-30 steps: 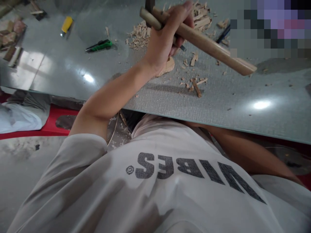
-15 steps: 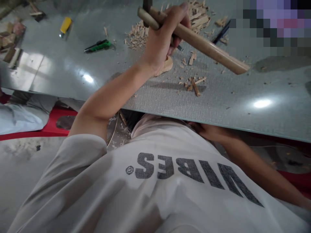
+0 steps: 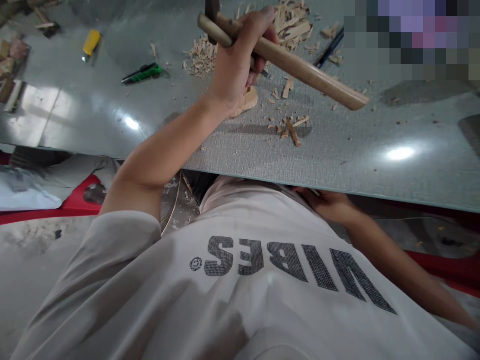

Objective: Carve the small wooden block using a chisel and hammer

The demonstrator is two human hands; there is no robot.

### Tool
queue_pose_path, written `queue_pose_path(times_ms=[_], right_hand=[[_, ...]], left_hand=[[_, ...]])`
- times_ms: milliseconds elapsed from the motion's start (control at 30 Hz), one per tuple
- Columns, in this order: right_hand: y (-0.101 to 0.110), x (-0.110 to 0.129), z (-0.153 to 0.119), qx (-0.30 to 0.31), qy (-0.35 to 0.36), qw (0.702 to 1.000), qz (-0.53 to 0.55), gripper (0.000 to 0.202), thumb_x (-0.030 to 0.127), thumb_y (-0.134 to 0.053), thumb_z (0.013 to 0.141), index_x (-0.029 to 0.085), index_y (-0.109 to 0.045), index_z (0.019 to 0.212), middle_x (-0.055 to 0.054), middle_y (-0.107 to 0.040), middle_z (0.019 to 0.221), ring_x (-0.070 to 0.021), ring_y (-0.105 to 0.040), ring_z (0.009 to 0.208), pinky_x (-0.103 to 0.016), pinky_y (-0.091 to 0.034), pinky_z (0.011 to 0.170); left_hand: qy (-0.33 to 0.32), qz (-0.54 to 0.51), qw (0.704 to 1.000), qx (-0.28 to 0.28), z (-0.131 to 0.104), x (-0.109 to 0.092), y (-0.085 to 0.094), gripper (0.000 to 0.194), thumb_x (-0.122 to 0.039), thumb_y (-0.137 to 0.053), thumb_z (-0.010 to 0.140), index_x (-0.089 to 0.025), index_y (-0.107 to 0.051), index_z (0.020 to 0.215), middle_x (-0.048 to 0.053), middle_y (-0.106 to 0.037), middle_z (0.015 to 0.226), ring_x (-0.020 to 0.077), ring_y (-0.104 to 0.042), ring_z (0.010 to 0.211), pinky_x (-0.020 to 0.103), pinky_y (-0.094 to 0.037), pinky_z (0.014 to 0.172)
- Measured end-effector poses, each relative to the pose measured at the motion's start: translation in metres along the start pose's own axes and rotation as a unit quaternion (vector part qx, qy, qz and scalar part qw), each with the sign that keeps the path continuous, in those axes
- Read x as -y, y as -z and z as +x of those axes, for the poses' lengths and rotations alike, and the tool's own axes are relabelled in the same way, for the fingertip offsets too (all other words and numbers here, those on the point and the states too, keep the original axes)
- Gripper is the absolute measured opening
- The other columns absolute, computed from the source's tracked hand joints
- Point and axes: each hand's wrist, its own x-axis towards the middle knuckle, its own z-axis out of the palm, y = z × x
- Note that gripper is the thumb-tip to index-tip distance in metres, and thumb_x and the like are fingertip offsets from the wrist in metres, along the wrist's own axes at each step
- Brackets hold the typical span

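My left hand [image 3: 236, 65] is closed around a hammer [image 3: 307, 72] with a pale wooden handle and a dark head. The same hand also grips a second, rounded wooden handle [image 3: 213, 31], and a short metal blade [image 3: 265, 73] shows beyond its fingers. Beneath this hand a carved piece of light wood [image 3: 247, 102] lies on the grey table [image 3: 375, 170]. My right hand [image 3: 332, 206] is low by my lap, partly under the table's edge; its fingers are mostly hidden, so what it holds cannot be made out.
Wood shavings [image 3: 294, 25] are heaped behind my left hand, with chips [image 3: 292, 131] nearer the edge. A green cutter [image 3: 144, 73], a yellow-handled tool [image 3: 91, 44] and a dark blue tool [image 3: 330, 49] lie around. Wood blocks are far left. Another person's clothed leg [image 3: 63, 175] shows at left.
The whole view has shifted slightly, so the table's things appear further left. My left hand keeps its hold on the hammer and the second handle. A little more of my right hand shows.
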Motion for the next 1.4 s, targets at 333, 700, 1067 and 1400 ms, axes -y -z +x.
queue_pose_path(times_ms=[333, 700, 1067, 1400], right_hand=[[0.004, 0.013, -0.021, 0.001, -0.008, 1.0, 0.024, 0.042, 0.064, -0.076, 0.119, 0.03, -0.099, 0.121, -0.005, -0.094, 0.114, -0.0203, -0.09, 0.106, -0.034, -0.079, 0.102], [0.008, 0.036, -0.048, -0.21, 0.054, 0.974, -0.072, 0.03, 0.041, -0.067, 0.117, 0.028, -0.091, 0.102, -0.009, -0.088, 0.097, -0.0258, -0.088, 0.087, -0.04, -0.078, 0.083], [0.094, 0.089, 0.032, -0.294, 0.204, 0.921, -0.152, 0.021, 0.037, -0.072, 0.116, 0.028, -0.09, 0.109, -0.011, -0.087, 0.105, -0.0229, -0.087, 0.1, -0.04, -0.075, 0.092], [0.158, 0.136, 0.156, -0.218, 0.175, 0.913, -0.297, 0.074, 0.052, -0.105, 0.105, 0.02, -0.082, 0.167, -0.024, -0.073, 0.174, -0.0358, -0.072, 0.165, -0.054, -0.06, 0.147]], left_hand=[[0.113, -0.089, 0.986, 0.079, -0.005, -0.009, -0.017, 0.074, -0.088, -0.021, 0.128, -0.048, -0.083, 0.125, 0.006, -0.061, 0.059, 0.0297, -0.079, 0.097, 0.038, -0.064, 0.067], [0.055, -0.052, 0.989, 0.125, 0.012, 0.007, 0.002, 0.07, -0.084, -0.018, 0.125, -0.052, -0.073, 0.098, 0.011, -0.06, 0.056, 0.0342, -0.072, 0.114, 0.051, -0.06, 0.083], [-0.072, 0.055, 0.99, -0.107, 0.055, 0.055, 0.027, 0.043, -0.047, -0.054, 0.129, -0.042, -0.071, 0.091, -0.001, -0.06, 0.072, 0.0285, -0.024, 0.084, 0.052, -0.026, 0.078], [-0.086, 0.053, 0.995, -0.005, 0.058, 0.067, 0.036, 0.052, -0.061, -0.063, 0.135, -0.035, -0.069, 0.091, 0.0, -0.055, 0.07, 0.0218, -0.023, 0.073, 0.045, -0.03, 0.068]])
